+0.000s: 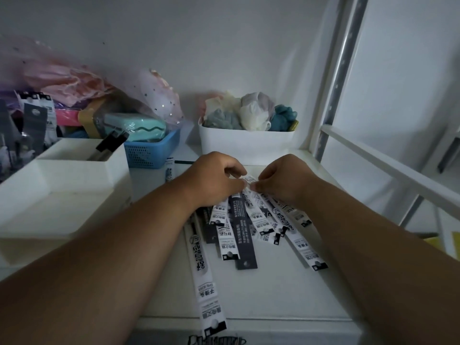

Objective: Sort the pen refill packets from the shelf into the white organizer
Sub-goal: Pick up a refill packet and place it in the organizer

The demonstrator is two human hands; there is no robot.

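Several long pen refill packets point(242, 227), white and dark grey with black print, lie fanned out on the white shelf point(273, 295). My left hand point(211, 178) and my right hand point(286, 180) meet over the far ends of the packets, fingers curled and pinching the top of the bunch. One long white packet point(202, 277) lies apart toward the front edge. The white organizer point(62, 185) stands at the left; its back compartment holds a dark packet point(112, 143).
A blue basket point(151, 150) with a teal case stands behind the organizer. A white bin point(246, 143) of cloth items sits at the back. A lone packet point(169, 170) lies near the basket. Shelf posts and rails point(336, 95) rise on the right.
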